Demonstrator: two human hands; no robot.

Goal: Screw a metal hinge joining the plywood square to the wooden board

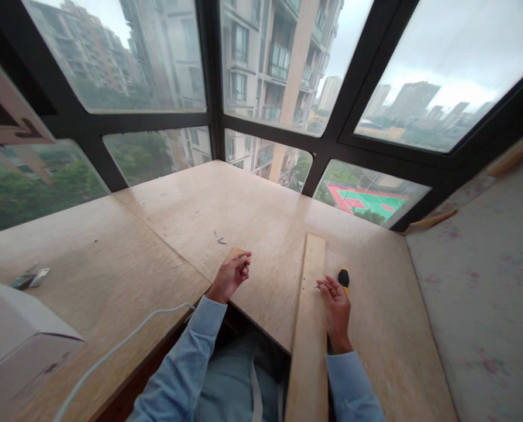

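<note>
My right hand (337, 310) is closed in a pinch on a small screw (317, 286), held over a long pale wooden plank (308, 346). Two small dark holes show in the plank just left of the screw. A screwdriver (343, 278) with a black and yellow handle lies right beside that hand, partly hidden by it. My left hand (228, 278) is closed above the table, fingertips together around something small and dark that I cannot make out. Behind its fingers shows the edge of a small piece of wood (235, 252). Several loose screws (219, 238) lie farther back.
The plank runs past the near edge of the beige tabletop (261, 199). At left stand a white box (21, 346), a white cable (125, 340) and some small packets (30, 277). Windows close off the back, and a papered wall (481, 281) the right.
</note>
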